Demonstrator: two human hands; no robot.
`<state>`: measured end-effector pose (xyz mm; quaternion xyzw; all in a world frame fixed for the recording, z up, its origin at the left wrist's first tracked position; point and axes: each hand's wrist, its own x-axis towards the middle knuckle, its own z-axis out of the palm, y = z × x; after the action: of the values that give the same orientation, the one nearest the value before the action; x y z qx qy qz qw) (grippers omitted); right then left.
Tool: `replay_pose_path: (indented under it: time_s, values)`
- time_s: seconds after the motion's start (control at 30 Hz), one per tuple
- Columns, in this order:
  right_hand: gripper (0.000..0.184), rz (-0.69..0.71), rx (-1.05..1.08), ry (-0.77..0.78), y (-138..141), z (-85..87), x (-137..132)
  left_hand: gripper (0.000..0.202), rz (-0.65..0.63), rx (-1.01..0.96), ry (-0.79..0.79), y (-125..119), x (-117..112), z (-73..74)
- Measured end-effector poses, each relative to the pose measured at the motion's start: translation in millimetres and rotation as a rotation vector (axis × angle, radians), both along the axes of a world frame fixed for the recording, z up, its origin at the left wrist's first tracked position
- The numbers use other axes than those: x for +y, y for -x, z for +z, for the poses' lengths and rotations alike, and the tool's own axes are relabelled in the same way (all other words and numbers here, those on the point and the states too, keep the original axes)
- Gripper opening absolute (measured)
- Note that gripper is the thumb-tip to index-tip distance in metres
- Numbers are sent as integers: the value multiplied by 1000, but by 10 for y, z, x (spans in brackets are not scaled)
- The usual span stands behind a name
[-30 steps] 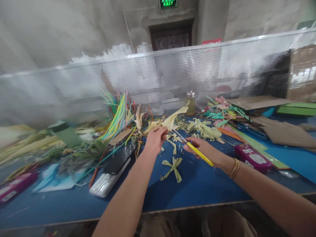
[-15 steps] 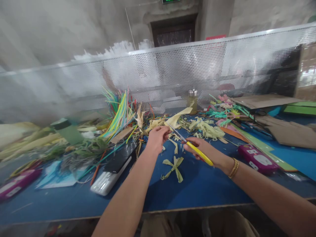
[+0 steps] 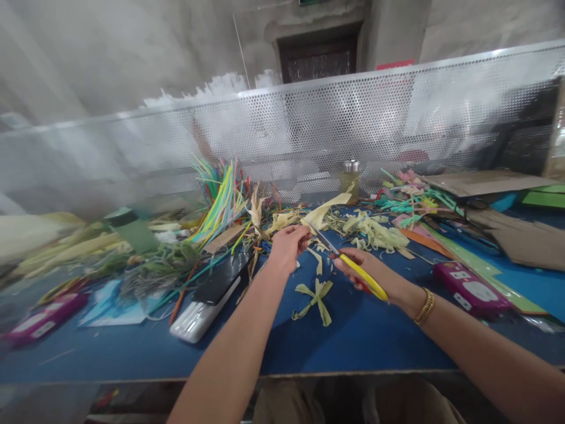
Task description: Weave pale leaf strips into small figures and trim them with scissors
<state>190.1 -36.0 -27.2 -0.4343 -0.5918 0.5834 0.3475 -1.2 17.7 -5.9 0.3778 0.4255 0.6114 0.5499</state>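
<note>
My left hand (image 3: 286, 247) is closed, pinching a pale yellow husk strip (image 3: 326, 207) that sticks up and to the right. My right hand (image 3: 368, 272) grips yellow-handled scissors (image 3: 353, 270), and their blades reach up-left to the strip just beside my left fingers. A tied bow of pale green strips (image 3: 314, 299) lies on the blue table (image 3: 353, 335) below both hands. Small husk cuttings lie scattered around it.
A black and white flat device (image 3: 207, 297) lies left of my arm. Coloured strips (image 3: 223, 197) and husk heaps (image 3: 375, 232) crowd the back, with a small jar (image 3: 352, 176) by the perforated metal screen (image 3: 309, 129). Pink cases (image 3: 470, 290) (image 3: 42, 318) lie at both sides.
The view has shifted slightly, so everything sits a little to the right. Both hands keep the same hold on the strip and scissors.
</note>
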Motion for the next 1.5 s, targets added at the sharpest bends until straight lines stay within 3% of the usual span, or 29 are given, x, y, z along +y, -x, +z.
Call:
replay_pose_path:
  time_s: [0.53,0.73,1.23,1.5]
  values:
    - [60,-90,-75,-10,9,-22,2,18,-1,-3,16,-11,-15,26]
    - [54,-92,-117,-97,-6,-40,15,20,-8,0,16,-12,-22,35]
    - [43,-75,-104,-93,-12,-114,38,19,-29,-21,19,-1,-41,70]
    - [56,-112,-67,-22,12,-79,2,15,-76,26,37,2,-38,56]
